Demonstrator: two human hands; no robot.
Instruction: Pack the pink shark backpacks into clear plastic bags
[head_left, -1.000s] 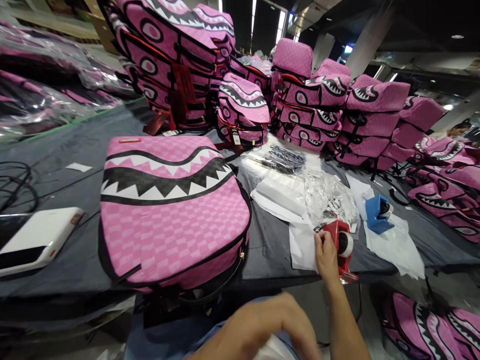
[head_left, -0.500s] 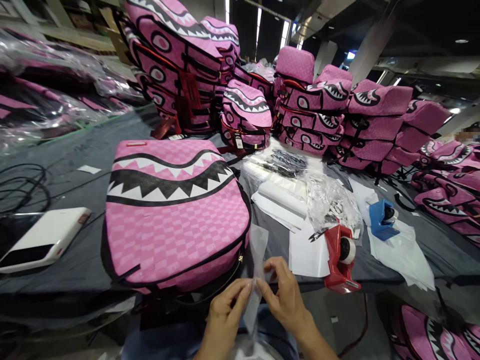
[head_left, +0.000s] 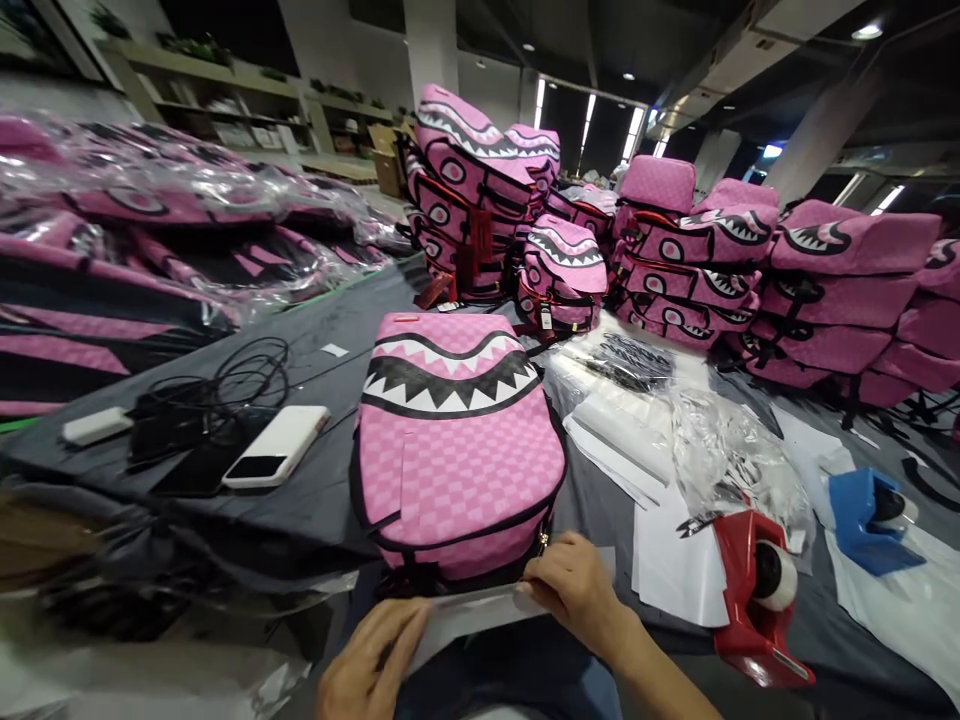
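Note:
A translucent white plastic bag [head_left: 480,612] is stretched between my two hands, low in the head view. My left hand [head_left: 375,655] pinches its left end, fingers closed over the edge. At the other end, my right hand [head_left: 574,585] grips it between thumb and curled fingers. Just beyond the bag, a pink checkered backpack [head_left: 465,470] with a black-and-white shark-teeth print lies on its back on the dark-covered table [head_left: 315,540]. My right hand is close to the backpack's lower right corner and zipper pull. The lower part of the plastic bag is hard to make out.
A red tape dispenser [head_left: 757,610], a blue one [head_left: 874,525] and plastic packaging [head_left: 622,430] lie on the right. A white power bank [head_left: 277,450] and black cables [head_left: 251,375] lie left. Stacked pink backpacks [head_left: 675,250] stand behind; plastic-wrapped ones [head_left: 150,270] fill the left.
My hands have moved apart, spreading the bunched plastic bag sideways into a wide band. The view has turned left, so the backpack and tape dispensers appear farther right.

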